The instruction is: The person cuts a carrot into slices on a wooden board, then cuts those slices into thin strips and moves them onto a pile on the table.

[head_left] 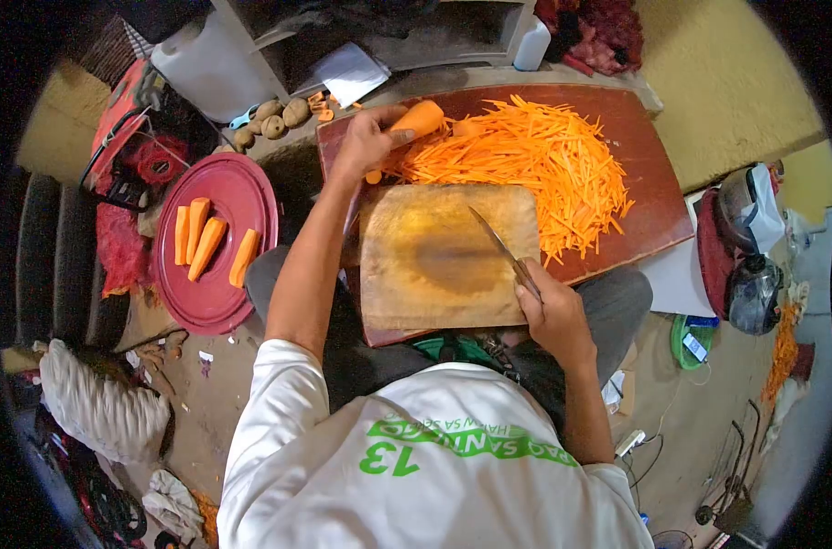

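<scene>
My left hand [372,142] is closed round a thick peeled carrot [420,119] at the far left part of the red-brown table [649,220]. In my right hand [551,306] is a knife [496,236], gripped by its handle, the blade slanting up and left over the wooden cutting board [448,306]. The board's middle is stained dark and yellow. Behind and right of the board lies a large heap of carrot strips [526,165]. A small carrot piece [373,177] sits just below my left hand.
On the left, a round red lid or tray [173,293] bears several peeled carrots [208,247]. Potatoes [272,126] and carrot ends [321,106] lie beyond the table. A green basin [686,352] with a phone [695,346] stands at right, near a cable on the floor.
</scene>
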